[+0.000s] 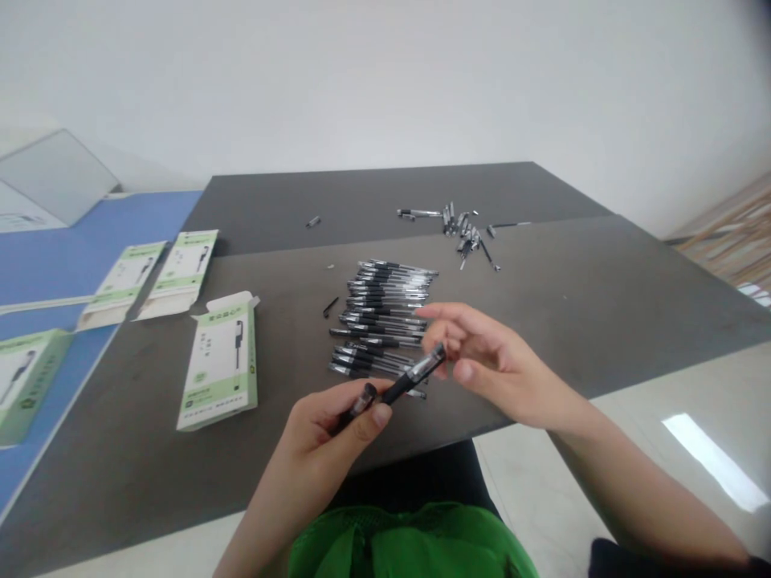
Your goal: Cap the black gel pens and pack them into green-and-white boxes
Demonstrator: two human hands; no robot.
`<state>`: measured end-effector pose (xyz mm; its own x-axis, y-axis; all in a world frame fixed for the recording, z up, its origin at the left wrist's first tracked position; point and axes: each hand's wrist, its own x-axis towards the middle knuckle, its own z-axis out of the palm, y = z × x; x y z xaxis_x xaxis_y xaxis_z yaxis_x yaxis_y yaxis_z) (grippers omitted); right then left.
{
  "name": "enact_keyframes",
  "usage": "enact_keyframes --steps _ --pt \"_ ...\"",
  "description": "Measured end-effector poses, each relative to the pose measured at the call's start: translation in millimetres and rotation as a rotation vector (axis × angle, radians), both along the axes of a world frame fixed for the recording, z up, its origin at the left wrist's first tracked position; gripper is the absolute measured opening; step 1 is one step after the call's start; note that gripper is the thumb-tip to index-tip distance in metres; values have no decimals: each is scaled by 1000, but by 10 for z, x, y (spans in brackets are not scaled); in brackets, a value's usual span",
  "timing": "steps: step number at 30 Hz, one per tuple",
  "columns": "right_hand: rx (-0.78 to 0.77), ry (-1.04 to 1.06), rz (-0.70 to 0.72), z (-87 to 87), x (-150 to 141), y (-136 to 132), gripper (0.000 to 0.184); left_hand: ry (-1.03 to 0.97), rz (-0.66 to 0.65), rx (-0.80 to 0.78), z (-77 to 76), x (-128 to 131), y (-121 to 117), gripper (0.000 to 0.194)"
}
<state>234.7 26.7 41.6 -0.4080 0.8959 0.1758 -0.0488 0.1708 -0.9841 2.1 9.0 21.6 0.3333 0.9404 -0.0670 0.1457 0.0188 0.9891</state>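
The grey table (560, 297) is the biggest thing in front of me, and its near edge runs close to my lap; anything I let slip here could roll off onto the floor (530, 514). On my left stands a green-and-white box (210, 361) with its flap up at the far end; a careless left elbow might knock it.

Right ahead lies a row of pens (385, 315), roughly side by side, with the nearest few fanned out of line. My right hand (503, 373) hangs over the right ends of that row, so a dropped wrist could scatter them.

My left hand (325, 437) is pinched between thumb and fingers on a black pen (415, 375), which points up and away to my right; a second pen (363, 399) juts from the same grip. Holding two at once, I could loosen one while minding the other. My right hand's fingers are curled, with the thumb well apart from them, close by the held pen's far end. I cannot tell whether a fingertip touches it. If I push there without a firm left pinch, the pen may twist or shoot out.

Smallest are the loose caps and bits (467, 233) heaped beyond the row, and a dark little piece (330, 307) to its left, easy to sweep away or lose.
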Motion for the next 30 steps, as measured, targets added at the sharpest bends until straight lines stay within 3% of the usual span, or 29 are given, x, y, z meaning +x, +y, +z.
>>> enact_keyframes --steps 4,6,8,11,15,18,20,23,25,30 --pt "-1 5 46 -191 -269 -118 32 47 12 80 22 59 -8 28" --pt "-25 77 -23 -286 -434 -176 27 66 -3 103 20 82 -18 33" --pt "-31 136 -147 -340 -544 -204 23 52 -36 110 6 75 -32 25" --pt "-19 250 -231 -340 -561 -195 24 -37 -25 79 -42 25 -55 26" --pt "-18 312 -247 -282 -445 -165 26 -190 103 33 -108 15 -58 30" --pt "40 228 -323 -242 -390 -175 27 -298 215 101 -88 84 -31 32" --pt "68 101 -298 -226 -399 -197 26 -390 247 112 -39 164 -4 34" --pt "134 -77 -215 -238 -462 -224 13 -510 190 39 24 345 41 38" --pt "169 -138 -232 -268 -487 -227 10 -538 121 -26 19 491 67 42" --pt "137 -234 -296 -310 -252 -151 7 -474 22 -80 -132 747 107 56"
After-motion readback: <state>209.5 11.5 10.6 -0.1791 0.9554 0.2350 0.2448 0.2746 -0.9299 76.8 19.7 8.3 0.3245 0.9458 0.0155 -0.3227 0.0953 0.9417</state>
